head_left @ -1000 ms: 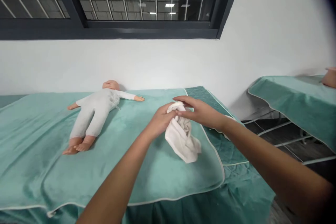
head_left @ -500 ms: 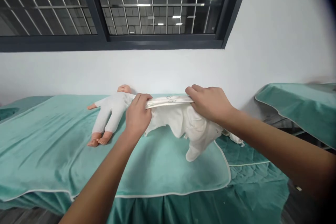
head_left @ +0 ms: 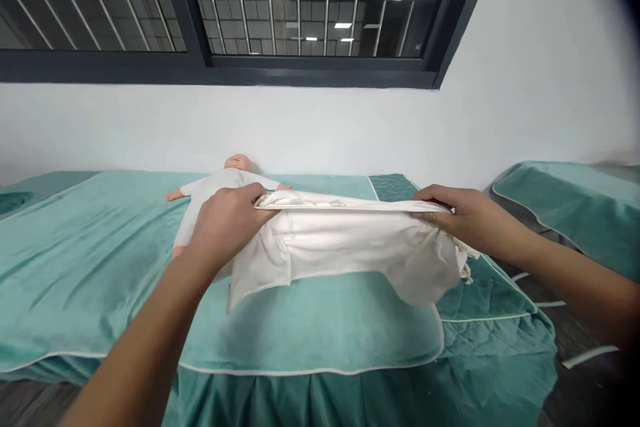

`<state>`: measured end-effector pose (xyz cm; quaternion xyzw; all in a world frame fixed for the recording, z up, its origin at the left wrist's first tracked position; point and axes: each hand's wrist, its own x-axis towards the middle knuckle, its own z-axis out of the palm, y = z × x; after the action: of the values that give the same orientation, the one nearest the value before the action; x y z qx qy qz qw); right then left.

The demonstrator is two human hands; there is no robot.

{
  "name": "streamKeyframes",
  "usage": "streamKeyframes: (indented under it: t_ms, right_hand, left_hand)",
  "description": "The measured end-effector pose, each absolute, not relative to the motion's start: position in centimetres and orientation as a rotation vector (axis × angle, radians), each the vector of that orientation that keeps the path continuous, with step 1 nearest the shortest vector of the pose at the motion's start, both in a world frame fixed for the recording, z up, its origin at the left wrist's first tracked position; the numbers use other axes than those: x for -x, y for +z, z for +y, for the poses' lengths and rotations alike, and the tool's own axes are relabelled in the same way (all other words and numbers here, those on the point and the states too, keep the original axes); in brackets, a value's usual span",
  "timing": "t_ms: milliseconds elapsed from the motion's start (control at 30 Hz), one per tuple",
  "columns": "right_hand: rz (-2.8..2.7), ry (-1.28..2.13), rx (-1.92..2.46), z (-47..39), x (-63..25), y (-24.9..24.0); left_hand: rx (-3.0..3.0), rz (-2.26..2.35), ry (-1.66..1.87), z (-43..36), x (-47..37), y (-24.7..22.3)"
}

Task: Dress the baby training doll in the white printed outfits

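Note:
A white baby garment [head_left: 340, 240] with a faint print along its upper edge is stretched between my two hands above the bed. My left hand [head_left: 227, 213] pinches its left end, thumb and fingers closed on the cloth. At the other end, my right hand [head_left: 465, 217] grips the fabric the same way. The lower part hangs loose in folds, with a bunched bit by my right wrist. Behind my left hand a baby doll [head_left: 220, 180] in a white suit lies on its back, arms spread; my hand and forearm hide most of its legs.
A green velvety cover [head_left: 310, 340] with white piping lies over the bed, quilted green fabric [head_left: 495, 293] showing at its right. Another green-covered surface [head_left: 575, 203] stands at the right. Behind the bed are a white wall [head_left: 320, 120] and a dark-framed barred window [head_left: 320, 70].
My hands have moved apart, pulling the garment's upper edge wider and straighter. My left hand went left, now covering the doll's legs; my right hand went right. The view has shifted slightly.

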<state>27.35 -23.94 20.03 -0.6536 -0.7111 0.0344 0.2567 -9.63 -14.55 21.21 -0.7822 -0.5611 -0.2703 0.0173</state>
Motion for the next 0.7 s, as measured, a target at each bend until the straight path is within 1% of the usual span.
streamKeyframes:
  t_ms: [133, 233, 267, 367, 433, 467, 500, 567, 633, 700]
  right_hand:
    - [-1.985, 0.196, 1.796, -22.1, -28.2, 20.1]
    - [-2.086, 0.235, 1.863, -18.6, -28.5, 18.8]
    - [-2.108, 0.2, 1.911, -17.3, -28.3, 18.0]
    - [-2.056, -0.071, 2.114, -13.9, -25.9, 14.3]
    - [-1.997, -0.285, 2.138, -12.8, -22.8, 11.1]
    - [-2.022, -0.313, 2.048, -12.6, -21.1, 9.5]
    - [-2.052, -0.274, 1.934, -12.6, -19.3, 7.8]
    - [-2.04, -0.091, 1.768, -12.8, -16.1, 4.9]
    - [-1.91, 0.034, 1.808, -13.0, -14.2, 2.6]
    - [-1.795, 0.058, 1.893, -12.8, -13.8, 1.3]
  left_hand:
    - [2.664, -1.768, -0.538, -12.1, 10.3, 21.5]
    - [2.633, -1.861, -0.41, -8.9, 9.7, 20.1]
    - [2.6, -1.902, -0.411, -7.9, 9.1, 19.1]
    - [2.429, -2.015, -0.414, -6.6, 6.3, 15.2]
    - [2.332, -1.844, -0.483, -7.1, 4.2, 11.9]
    - [2.361, -1.766, -0.521, -7.7, 3.2, 10.2]
    - [2.438, -1.711, -0.56, -8.4, 2.2, 8.5]
    - [2.599, -1.642, -0.62, -9.5, 0.8, 5.7]
    - [2.682, -1.689, -0.585, -10.0, 0.1, 3.7]
    - [2.66, -1.783, -0.56, -9.8, -0.1, 2.7]
